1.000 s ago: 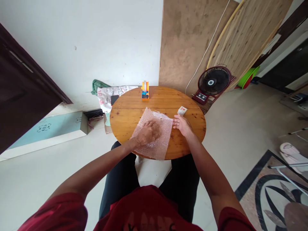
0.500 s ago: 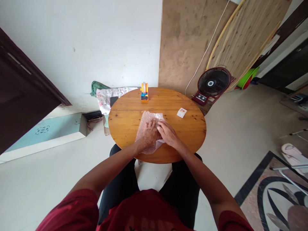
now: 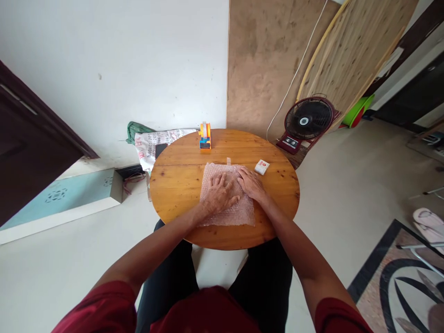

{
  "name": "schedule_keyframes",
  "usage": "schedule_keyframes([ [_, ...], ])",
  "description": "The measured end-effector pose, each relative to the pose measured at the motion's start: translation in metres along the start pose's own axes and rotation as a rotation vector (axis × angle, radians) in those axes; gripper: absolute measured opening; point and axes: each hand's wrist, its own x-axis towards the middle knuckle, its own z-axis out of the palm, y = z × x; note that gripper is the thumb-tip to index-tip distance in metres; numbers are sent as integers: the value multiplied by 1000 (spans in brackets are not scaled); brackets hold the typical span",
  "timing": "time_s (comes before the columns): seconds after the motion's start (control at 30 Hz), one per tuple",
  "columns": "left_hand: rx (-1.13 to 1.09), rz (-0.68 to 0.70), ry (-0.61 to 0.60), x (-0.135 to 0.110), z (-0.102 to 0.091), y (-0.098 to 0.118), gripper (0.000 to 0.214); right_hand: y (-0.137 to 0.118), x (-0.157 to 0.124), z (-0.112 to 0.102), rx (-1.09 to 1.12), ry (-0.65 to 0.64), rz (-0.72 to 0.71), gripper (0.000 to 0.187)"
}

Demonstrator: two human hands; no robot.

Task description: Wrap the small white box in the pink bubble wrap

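A sheet of pinkish bubble wrap (image 3: 229, 215) lies spread on the round wooden table (image 3: 169, 185). My left hand (image 3: 219, 192) rests flat on its left and middle part, fingers spread. Over the upper right edge of the wrap lies my right hand (image 3: 251, 183), its fingers stretched out and pressing down. A short strip of tape (image 3: 228, 161) sticks out past the top edge of the wrap. Just beyond the right hand sits a small white box with a red mark (image 3: 262, 167). Whatever is under the hands is hidden.
An orange and blue tape dispenser (image 3: 205, 137) stands at the table's far edge. Right of the table is a dark red fan (image 3: 308, 119). A printed white sack (image 3: 147, 150) leans behind the table's left side, against the wall.
The bubble wrap has been opened out wider to the right and lies flatter. My right hand has moved right, away from the left hand, and the tape strip now shows at the top.
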Motion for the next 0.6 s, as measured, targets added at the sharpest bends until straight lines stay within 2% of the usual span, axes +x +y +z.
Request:
schedule_keyframes([
  [0.1, -17, 78, -36, -1, -1, 0, 76, 3, 6, 4, 27, 25, -9, 47],
  [0.23, -32, 101, -74, -2, 2, 1, 77, 8, 5, 7, 86, 83, -12, 45],
  [0.4, -52, 89, -68, 1, 6, -2, 79, 13, -3, -5, 117, 266, -40, 37],
  [0.5, -65, 86, -62, 2, 7, -3, 80, 16, -7, -19, 43, 394, 70, 34],
  [0.6, -62, 96, -70, 2, 7, -4, 81, 21, -7, -28, -21, 412, 198, 41],
])
